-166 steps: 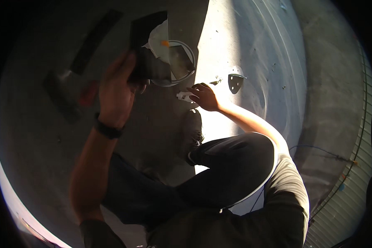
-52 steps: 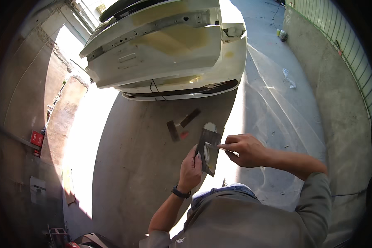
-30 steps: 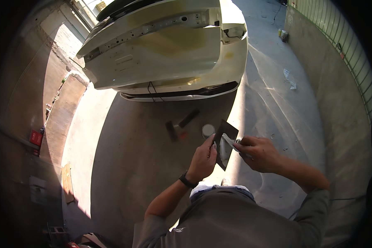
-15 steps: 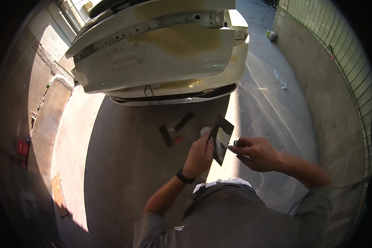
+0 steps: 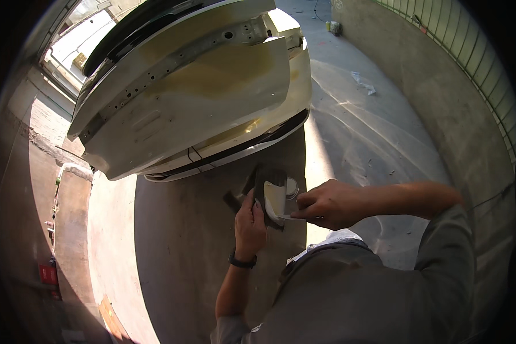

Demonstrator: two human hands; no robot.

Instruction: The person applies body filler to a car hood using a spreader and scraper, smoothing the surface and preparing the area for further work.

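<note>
My left hand [image 5: 250,229] is closed on the edge of a dark flat mixing board [image 5: 260,189], with the thumb lying across it. A smear of cream-coloured putty [image 5: 276,200] spreads over the board's face. From the right, my right hand [image 5: 329,205] pinches a thin scraper, probably a putty knife [image 5: 286,217]; its handle is mostly hidden by my fingers. The blade touches the lower end of the putty. Just past the board, a round pale can or lid [image 5: 292,187] shows on the floor.
Ahead stands a car's pale rear panel [image 5: 172,109] with yellowish patches, above a bumper [image 5: 235,152]. A dark block [image 5: 233,200] lies on the floor left of the board. Far left is a red box [image 5: 49,274]; crumpled plastic [image 5: 363,83] lies beside the right wall [image 5: 436,80].
The board has turned more upright and moved left. My right hand has drawn the scraper down to the putty's lower end. The whole view has tilted, shifting the car left.
</note>
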